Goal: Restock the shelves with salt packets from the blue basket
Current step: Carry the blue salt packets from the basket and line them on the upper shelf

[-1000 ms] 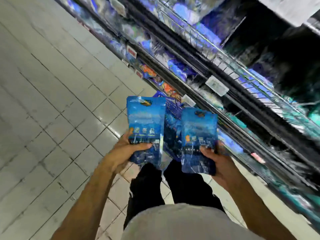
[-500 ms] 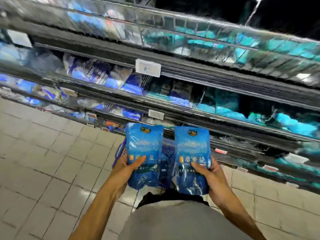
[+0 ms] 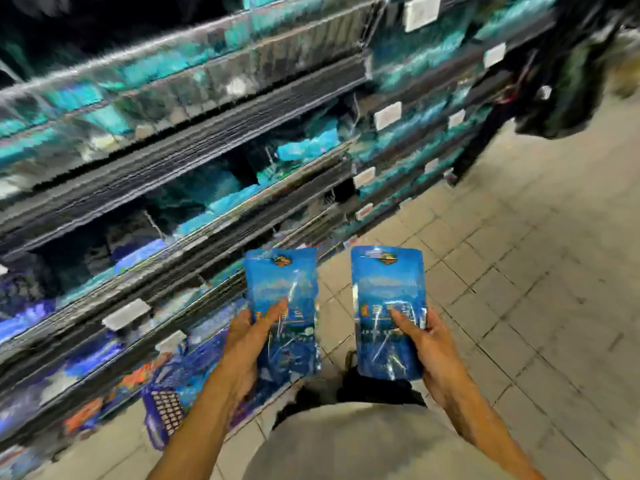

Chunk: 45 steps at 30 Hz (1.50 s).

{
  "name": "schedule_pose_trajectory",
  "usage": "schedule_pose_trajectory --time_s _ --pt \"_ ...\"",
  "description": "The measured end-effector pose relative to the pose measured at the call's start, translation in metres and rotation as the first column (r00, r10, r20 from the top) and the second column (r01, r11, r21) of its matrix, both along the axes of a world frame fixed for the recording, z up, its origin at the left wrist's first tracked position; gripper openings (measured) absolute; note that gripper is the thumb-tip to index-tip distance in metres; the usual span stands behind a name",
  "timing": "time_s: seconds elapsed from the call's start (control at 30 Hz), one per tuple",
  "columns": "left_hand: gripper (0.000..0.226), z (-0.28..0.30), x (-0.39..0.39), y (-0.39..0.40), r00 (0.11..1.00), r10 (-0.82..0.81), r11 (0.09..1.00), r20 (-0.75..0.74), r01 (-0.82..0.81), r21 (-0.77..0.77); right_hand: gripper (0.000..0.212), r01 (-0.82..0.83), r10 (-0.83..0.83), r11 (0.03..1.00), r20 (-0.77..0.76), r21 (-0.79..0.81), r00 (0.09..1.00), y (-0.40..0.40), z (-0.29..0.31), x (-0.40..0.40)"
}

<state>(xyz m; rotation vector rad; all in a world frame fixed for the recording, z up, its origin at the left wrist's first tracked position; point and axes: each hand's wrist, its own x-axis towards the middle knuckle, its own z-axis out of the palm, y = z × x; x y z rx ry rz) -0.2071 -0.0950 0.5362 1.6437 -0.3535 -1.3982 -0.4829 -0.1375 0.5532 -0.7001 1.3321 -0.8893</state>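
Observation:
I hold two blue salt packets upright in front of my waist. My left hand (image 3: 247, 336) grips the lower part of the left salt packet (image 3: 282, 292), thumb across its face. My right hand (image 3: 427, 341) grips the right salt packet (image 3: 386, 292) the same way. The blue basket (image 3: 164, 407) stands on the floor at the lower left, beside my left forearm and against the foot of the shelves. The shelves (image 3: 180, 161) run across the left and top, blurred, holding teal and blue packets.
White price tags (image 3: 388, 115) hang on the shelf edges. A dark hanging shape (image 3: 568, 74) fills the top right corner at the shelf end. Beige tiled floor (image 3: 519, 271) stretches to the right.
The view has swung to the right along the shelves, so the shelves now slant to the left. Both hands keep their packets, which now stand slightly farther apart. The basket now shows at the lower left.

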Motion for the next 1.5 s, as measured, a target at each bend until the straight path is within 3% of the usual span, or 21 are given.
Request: schedule_pose_trajectory --time_s 0.13,0.23,0.43,0.8,1.03,1.23,1.4,1.5 --pt "0.069 0.005 -0.041 -0.044 0.972 -0.236 0.972 -0.013 0.236 0.003 0.032 0.188 -0.189 0.982 0.058 0.025 0.98 0.011 0.004 -0.055" --pt "0.057 0.008 -0.085 -0.077 0.947 -0.32 0.947 -0.023 0.32 0.003 0.032 0.312 -0.313 0.95 0.074 0.023 0.947 0.014 0.005 -0.094" --pt "0.064 0.012 -0.192 -0.138 0.902 -0.431 0.902 -0.023 0.431 -0.023 0.035 0.47 -0.471 0.882 0.033 0.016 0.882 -0.01 -0.002 -0.186" --pt "0.061 0.022 -0.354 -0.235 0.896 -0.442 0.895 -0.043 0.438 -0.08 0.032 0.464 -0.464 0.886 0.013 -0.011 0.886 -0.095 0.001 -0.334" --pt "0.027 0.026 -0.404 -0.314 0.876 -0.479 0.877 -0.056 0.474 -0.077 0.036 0.457 -0.456 0.889 0.041 -0.02 0.889 -0.175 0.002 -0.382" --pt "0.061 0.016 -0.441 -0.42 0.865 -0.496 0.865 -0.066 0.486 -0.127 0.03 0.451 -0.45 0.891 0.022 -0.058 0.893 -0.274 0.006 -0.414" --pt "0.07 0.025 -0.47 -0.512 0.856 -0.511 0.855 -0.077 0.497 -0.15 0.03 0.485 -0.486 0.87 0.014 -0.085 0.874 -0.36 0.019 -0.437" --pt "0.062 0.043 -0.486 -0.56 0.848 -0.527 0.838 -0.047 0.511 -0.19 0.032 0.492 -0.494 0.864 0.006 -0.107 0.869 -0.41 0.031 -0.45"
